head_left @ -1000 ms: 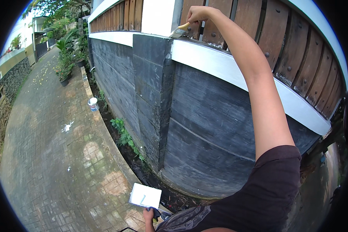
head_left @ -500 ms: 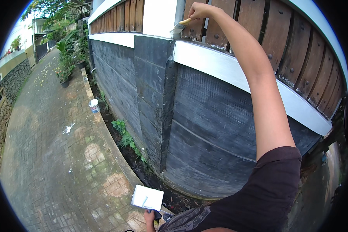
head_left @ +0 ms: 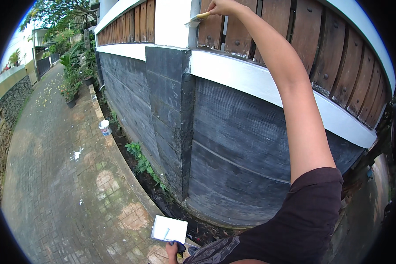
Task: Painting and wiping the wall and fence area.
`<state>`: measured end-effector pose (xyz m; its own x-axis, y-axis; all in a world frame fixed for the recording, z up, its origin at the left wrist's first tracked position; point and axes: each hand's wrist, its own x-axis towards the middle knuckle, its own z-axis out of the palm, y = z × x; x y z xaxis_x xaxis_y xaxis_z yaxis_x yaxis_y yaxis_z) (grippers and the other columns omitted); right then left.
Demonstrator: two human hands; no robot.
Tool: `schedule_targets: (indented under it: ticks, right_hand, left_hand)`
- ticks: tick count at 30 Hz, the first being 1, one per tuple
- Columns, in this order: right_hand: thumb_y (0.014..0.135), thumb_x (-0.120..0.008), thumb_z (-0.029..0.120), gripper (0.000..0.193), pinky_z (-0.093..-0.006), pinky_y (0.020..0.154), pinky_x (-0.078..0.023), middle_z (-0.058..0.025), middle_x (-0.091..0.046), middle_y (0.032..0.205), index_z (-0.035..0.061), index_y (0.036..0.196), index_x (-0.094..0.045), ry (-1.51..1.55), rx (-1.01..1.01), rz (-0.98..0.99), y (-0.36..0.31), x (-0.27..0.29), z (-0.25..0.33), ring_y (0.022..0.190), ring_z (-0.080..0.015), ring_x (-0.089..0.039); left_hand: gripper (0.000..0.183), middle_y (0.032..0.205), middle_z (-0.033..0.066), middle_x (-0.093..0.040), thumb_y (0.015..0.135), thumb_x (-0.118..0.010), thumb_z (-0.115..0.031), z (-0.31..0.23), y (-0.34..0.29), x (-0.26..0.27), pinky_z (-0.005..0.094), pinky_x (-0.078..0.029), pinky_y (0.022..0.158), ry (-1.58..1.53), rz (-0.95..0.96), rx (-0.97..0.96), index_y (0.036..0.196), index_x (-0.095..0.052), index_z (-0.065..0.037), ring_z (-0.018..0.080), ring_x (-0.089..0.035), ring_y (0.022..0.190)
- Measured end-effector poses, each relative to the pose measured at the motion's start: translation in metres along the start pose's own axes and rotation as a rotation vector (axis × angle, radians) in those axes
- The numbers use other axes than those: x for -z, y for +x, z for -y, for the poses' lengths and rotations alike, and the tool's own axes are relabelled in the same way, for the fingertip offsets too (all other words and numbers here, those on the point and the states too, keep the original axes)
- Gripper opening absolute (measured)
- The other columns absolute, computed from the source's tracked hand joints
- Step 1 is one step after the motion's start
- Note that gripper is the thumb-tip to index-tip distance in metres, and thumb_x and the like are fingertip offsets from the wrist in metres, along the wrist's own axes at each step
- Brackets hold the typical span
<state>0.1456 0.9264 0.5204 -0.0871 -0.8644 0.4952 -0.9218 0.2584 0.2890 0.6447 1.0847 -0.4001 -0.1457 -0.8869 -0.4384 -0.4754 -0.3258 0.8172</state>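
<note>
You seem to be painting the pillar (head_left: 173, 24), right hand (head_left: 225, 7) clamped on the brush (head_left: 201, 16), left hand (head_left: 172, 250) at the tray (head_left: 179, 226), grip unclear; next calls for steady strokes.

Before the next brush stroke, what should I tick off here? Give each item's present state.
1. Brush in the right hand's grip: ok.
2. Bristles touching the white pillar: cannot tell.
3. White tray held by the left hand: ok.
4. Paint can upright on the curb: ok.
5. Paving free of white splashes: not ok.
</note>
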Motion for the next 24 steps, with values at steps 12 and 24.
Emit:
schedule_targets:
  ticks: [12,24]
  right_hand:
    - [0.069,-0.071,0.058,0.054,-0.0346,0.073,-0.053,-0.0159,-0.069,0.081,0.0059,0.085,-0.073,-0.001,-0.03,-0.167,-0.017,0.028,0.013,0.076,-0.0273,-0.067]
    - [0.069,-0.072,0.055,0.054,-0.0379,0.073,-0.052,-0.0187,-0.068,0.082,0.0039,0.086,-0.072,0.0,-0.089,-0.353,0.004,0.031,-0.01,0.078,-0.0312,-0.067]
  left_hand:
    - [0.06,0.11,0.0263,-0.06,0.071,-0.065,-0.019,-0.023,-0.016,0.011,0.0371,-0.048,0.085,-0.077,0.096,0.065,0.119,-0.049,0.014,0.0313,-0.061,0.1]
    - [0.026,0.06,0.0129,-0.061,0.084,-0.046,-0.013,-0.044,-0.014,0.018,0.0316,-0.044,0.044,-0.216,0.311,-0.011,0.072,-0.063,0.003,0.0193,-0.055,0.047]
